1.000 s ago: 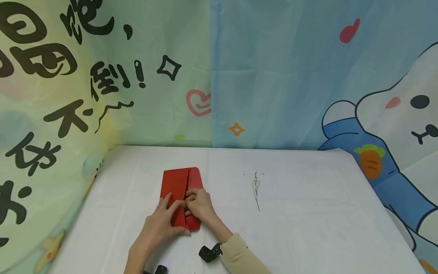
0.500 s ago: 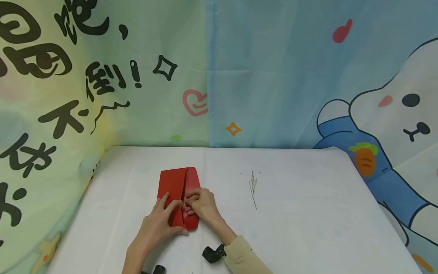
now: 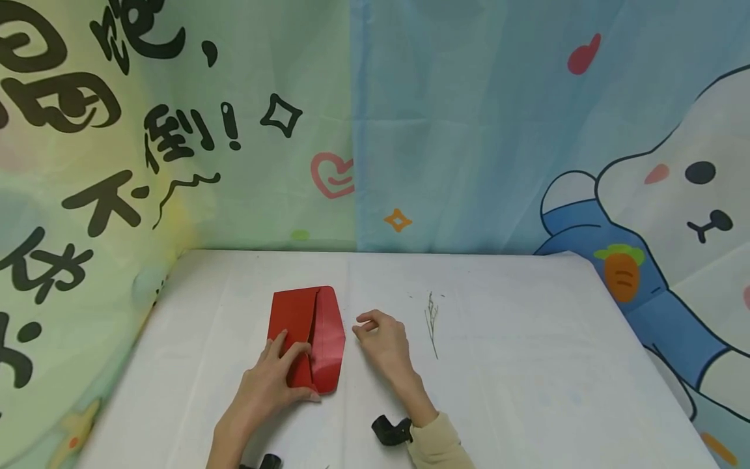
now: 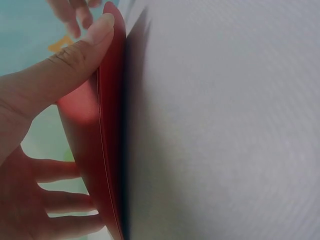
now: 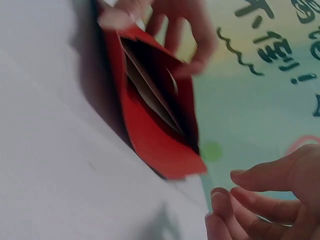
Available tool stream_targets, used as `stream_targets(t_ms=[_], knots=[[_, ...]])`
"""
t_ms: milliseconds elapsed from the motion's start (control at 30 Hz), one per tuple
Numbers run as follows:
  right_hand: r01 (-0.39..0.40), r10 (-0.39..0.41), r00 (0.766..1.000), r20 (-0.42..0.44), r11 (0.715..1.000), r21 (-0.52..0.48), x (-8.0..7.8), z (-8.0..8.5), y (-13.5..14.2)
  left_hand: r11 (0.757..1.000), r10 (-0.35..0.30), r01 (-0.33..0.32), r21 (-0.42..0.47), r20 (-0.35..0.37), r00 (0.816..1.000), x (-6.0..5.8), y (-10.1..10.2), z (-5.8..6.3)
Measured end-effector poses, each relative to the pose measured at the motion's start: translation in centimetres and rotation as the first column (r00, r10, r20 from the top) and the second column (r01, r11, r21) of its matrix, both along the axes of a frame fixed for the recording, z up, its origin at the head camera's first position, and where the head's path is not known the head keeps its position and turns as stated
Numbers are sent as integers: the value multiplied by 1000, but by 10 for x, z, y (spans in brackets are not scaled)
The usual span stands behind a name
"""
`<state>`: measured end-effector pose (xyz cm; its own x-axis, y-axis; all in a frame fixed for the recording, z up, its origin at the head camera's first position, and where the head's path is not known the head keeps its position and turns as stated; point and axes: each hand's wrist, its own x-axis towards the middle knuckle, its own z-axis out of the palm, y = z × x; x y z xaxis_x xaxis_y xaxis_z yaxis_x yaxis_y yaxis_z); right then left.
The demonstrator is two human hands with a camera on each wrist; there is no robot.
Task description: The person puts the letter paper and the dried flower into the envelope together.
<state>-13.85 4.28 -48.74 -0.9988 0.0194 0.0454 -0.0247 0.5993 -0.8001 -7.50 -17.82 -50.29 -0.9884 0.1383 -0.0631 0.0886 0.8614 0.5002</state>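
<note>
A red envelope (image 3: 295, 309) lies on the white table, its glossy flap (image 3: 330, 342) folded out to the right. My left hand (image 3: 263, 384) holds it, thumb at the near edge and fingers spread over the top. In the right wrist view the mouth of the envelope (image 5: 165, 160) gapes, and pale paper-like edges (image 5: 152, 97) show inside. What they belong to is unclear. My right hand (image 3: 383, 342) hovers just right of the flap, apart from it. Its fingers are loosely bent, with nothing visible between them. A thin dried sprig (image 3: 432, 329) lies farther right.
Tiny dark bits lie beside the sprig's tip. Behind the white tabletop (image 3: 527, 371) hangs a printed cloth (image 3: 457, 130), which also runs along the left side. A black wrist camera (image 3: 391, 431) sits at the right wrist, another (image 3: 271, 461) near the left.
My right hand has come out from the envelope's mouth and moved right, off the flap. My left hand keeps its hold. The head view has shifted slightly.
</note>
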Motion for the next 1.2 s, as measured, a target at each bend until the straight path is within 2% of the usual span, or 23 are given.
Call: stream_targets(t_ms=[200,333,467,567,733,933,1200], knots=[[71,-64,992,-112,995,65,-10,5,26,1000,-6,6,7,-2,1000,0,-1,-1],[100,-86,985,-148,991,90,-16,6,47,1000,-9,9,9,-5,1000,1,-2,-1],[132,-120,985,-124,987,95,-21,6,65,1000,-12,12,-4,-17,1000,0,-3,1],[185,-174,980,-100,977,109,-25,6,80,1000,-17,16,-6,-22,1000,-1,-4,2],[254,-258,966,4,953,166,-26,2,99,1000,-16,16,4,9,1000,-1,-2,3],[231,-265,955,130,945,233,-23,0,110,1000,-11,11,-9,12,1000,1,-1,2],[172,-223,960,173,949,265,-24,-6,113,1000,-12,12,-14,-5,1000,-1,0,2]])
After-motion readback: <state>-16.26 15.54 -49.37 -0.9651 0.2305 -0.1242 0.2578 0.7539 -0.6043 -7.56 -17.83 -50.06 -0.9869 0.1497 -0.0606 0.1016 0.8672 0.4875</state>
